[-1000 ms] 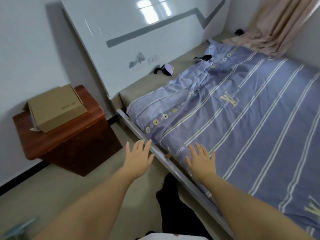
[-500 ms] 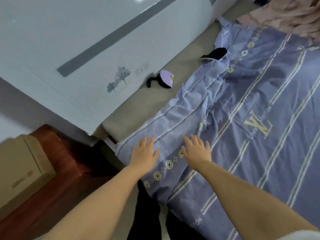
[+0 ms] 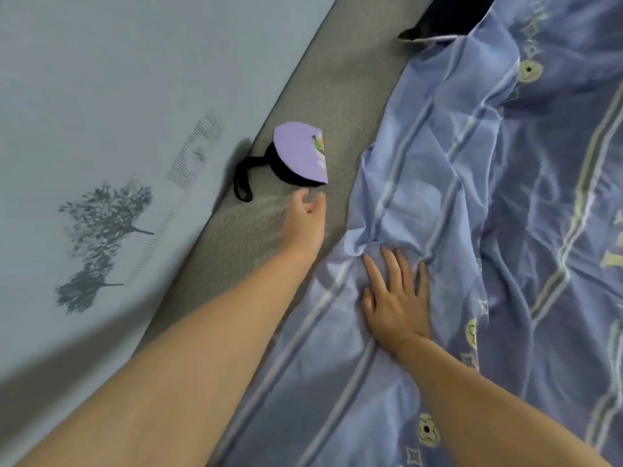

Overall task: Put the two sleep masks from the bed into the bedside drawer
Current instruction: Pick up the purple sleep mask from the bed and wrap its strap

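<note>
Honestly, with the left hand (image 3: 305,224) open just short of the purple sleep mask (image 3: 301,153) on the bare mattress (image 3: 337,82) by the headboard (image 3: 135,96) — pinch its padded edge, not the strap — right hand (image 3: 396,298) lies flat on the duvet (image 3: 505,230).

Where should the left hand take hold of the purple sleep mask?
Pinch the near lower edge of the purple sleep mask, coming from below where the left hand already is. The folded mask stands up off the mattress, leaving that edge exposed.
</note>
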Motion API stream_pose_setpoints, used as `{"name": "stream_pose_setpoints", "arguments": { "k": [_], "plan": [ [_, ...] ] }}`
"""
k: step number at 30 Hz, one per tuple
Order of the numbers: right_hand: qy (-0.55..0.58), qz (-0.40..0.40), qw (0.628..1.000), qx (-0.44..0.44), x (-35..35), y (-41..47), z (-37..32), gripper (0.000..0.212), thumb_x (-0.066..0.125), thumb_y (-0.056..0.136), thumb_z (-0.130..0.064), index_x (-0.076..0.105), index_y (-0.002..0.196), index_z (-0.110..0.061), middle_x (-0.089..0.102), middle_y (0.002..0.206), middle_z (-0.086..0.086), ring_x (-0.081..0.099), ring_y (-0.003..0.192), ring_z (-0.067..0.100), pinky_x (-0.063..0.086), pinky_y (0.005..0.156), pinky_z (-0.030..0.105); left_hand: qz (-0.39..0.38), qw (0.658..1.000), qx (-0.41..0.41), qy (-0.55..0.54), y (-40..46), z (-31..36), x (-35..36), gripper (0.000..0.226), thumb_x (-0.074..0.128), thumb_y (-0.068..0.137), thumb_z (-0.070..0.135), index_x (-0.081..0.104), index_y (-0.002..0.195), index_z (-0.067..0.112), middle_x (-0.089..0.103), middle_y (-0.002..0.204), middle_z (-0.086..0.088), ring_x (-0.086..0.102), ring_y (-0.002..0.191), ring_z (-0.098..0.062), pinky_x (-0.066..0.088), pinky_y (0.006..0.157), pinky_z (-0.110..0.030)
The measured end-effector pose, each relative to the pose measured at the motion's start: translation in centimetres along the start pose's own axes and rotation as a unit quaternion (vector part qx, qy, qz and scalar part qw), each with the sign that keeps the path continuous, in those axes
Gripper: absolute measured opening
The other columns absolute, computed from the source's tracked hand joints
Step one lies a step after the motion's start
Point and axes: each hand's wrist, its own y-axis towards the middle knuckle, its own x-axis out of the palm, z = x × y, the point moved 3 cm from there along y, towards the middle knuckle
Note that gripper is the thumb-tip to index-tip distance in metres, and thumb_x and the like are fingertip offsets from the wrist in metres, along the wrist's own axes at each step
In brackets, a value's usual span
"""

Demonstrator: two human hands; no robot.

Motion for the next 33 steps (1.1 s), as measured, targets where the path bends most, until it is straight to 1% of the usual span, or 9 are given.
{"name": "stream_pose_setpoints", "arguments": {
  "k": [4, 8, 14, 18, 21, 24, 28, 31, 33],
  "plan": [
    [-0.015, 0.058, 0.998, -0.008, 0.6, 0.1, 0.1, 0.055, 0.038, 0.081, -0.035, 0.042, 0.135, -0.024, 0.046, 0.144, 0.013, 0.028, 0.134, 0.027, 0.013, 0.11, 0.056, 0.079, 0.979, -0.055, -0.178, 3.9, 1.8, 1.1, 0.024, 0.054, 0.086, 0.033, 0.063, 0.089, 0.011, 0.069, 0.09, -0.013, 0.06, 0.078, -0.025, 0.049, 0.069, -0.033],
    [-0.027, 0.051, 0.998, -0.016, 0.7, 0.2, 0.2, 0.056, 0.038, 0.082, -0.037, 0.038, 0.136, -0.025, 0.046, 0.144, 0.013, 0.026, 0.134, 0.028, 0.011, 0.11, 0.055, 0.097, 0.978, -0.097, -0.156, 4.5, 1.8, 1.0, 0.034, 0.05, 0.087, 0.024, 0.051, 0.053, 0.02, 0.048, 0.055, 0.002, 0.038, 0.05, -0.015, 0.031, 0.054, -0.027],
    [-0.007, -0.005, 1.0, -0.007, 0.0, 0.3, 0.1, 0.057, 0.032, 0.083, -0.039, 0.039, 0.138, -0.025, 0.04, 0.148, 0.01, 0.028, 0.139, 0.028, 0.009, 0.113, 0.053, 0.019, 0.993, -0.074, -0.089, -1.7, -1.9, -2.1, 0.022, 0.047, 0.087, 0.019, 0.05, 0.067, 0.008, 0.044, 0.066, -0.01, 0.037, 0.06, -0.018, 0.03, 0.057, -0.029],
    [0.024, -0.115, 0.993, -0.007, -1.2, 0.5, 0.5, 0.056, 0.025, 0.09, -0.042, 0.017, 0.145, -0.032, 0.013, 0.159, 0.002, 0.004, 0.145, 0.021, -0.003, 0.117, 0.049, 0.044, 0.996, -0.029, -0.066, -6.7, -3.3, -6.7, 0.034, 0.046, 0.086, 0.021, 0.035, 0.054, 0.017, 0.032, 0.046, 0.008, 0.024, 0.036, -0.003, 0.02, 0.035, -0.014],
    [0.128, -0.185, 0.974, 0.028, -4.4, 0.3, -0.4, 0.054, 0.039, 0.093, -0.029, 0.024, 0.144, -0.022, 0.016, 0.157, 0.006, 0.011, 0.144, 0.025, 0.014, 0.116, 0.047, 0.059, 0.994, 0.002, -0.088, -11.4, -1.8, -9.1, 0.025, 0.044, 0.086, 0.021, 0.051, 0.065, 0.009, 0.046, 0.057, 0.005, 0.037, 0.045, -0.002, 0.031, 0.044, -0.014],
    [0.325, -0.172, 0.929, 0.041, -10.9, -2.5, -3.1, 0.037, 0.037, 0.095, -0.02, 0.048, 0.129, -0.012, 0.048, 0.136, 0.01, 0.044, 0.125, 0.027, 0.036, 0.097, 0.035, 0.046, 0.994, 0.041, -0.092, -18.2, 0.1, -10.2, 0.026, 0.043, 0.09, 0.02, 0.056, 0.089, -0.002, 0.055, 0.081, -0.01, 0.05, 0.074, -0.018, 0.043, 0.071, -0.033],
    [0.524, -0.097, 0.845, 0.034, -20.8, -11.0, -5.4, 0.042, 0.029, 0.096, -0.031, 0.065, 0.074, -0.035, 0.063, 0.081, -0.006, 0.057, 0.079, 0.015, 0.042, 0.061, 0.023, 0.076, 0.987, 0.108, -0.088, -29.6, 1.8, -12.0, 0.021, 0.045, 0.092, 0.018, 0.054, 0.085, 0.001, 0.05, 0.08, -0.013, 0.046, 0.075, -0.02, 0.046, 0.076, -0.041],
    [0.566, -0.088, 0.818, -0.05, -25.9, -18.5, -4.8, 0.036, 0.037, 0.095, -0.036, 0.065, 0.094, -0.014, 0.062, 0.072, 0.004, 0.057, 0.067, 0.013, 0.044, 0.058, 0.022, 0.081, 0.983, 0.155, -0.05, -38.4, 1.8, -12.4, 0.02, 0.046, 0.093, 0.017, 0.057, 0.096, 0.001, 0.054, 0.081, -0.012, 0.049, 0.075, -0.019, 0.048, 0.068, -0.033],
    [0.543, -0.11, 0.819, -0.149, -28.3, -23.5, -4.1, 0.026, 0.046, 0.094, -0.033, 0.05, 0.119, -0.025, 0.057, 0.073, 0.018, 0.054, 0.068, 0.015, 0.044, 0.061, 0.027, 0.099, 0.978, 0.179, -0.045, -43.8, 1.2, -12.4, 0.013, 0.047, 0.093, 0.015, 0.058, 0.1, 0.013, 0.06, 0.082, -0.006, 0.054, 0.072, -0.018, 0.049, 0.061, -0.021]
  ]
}}
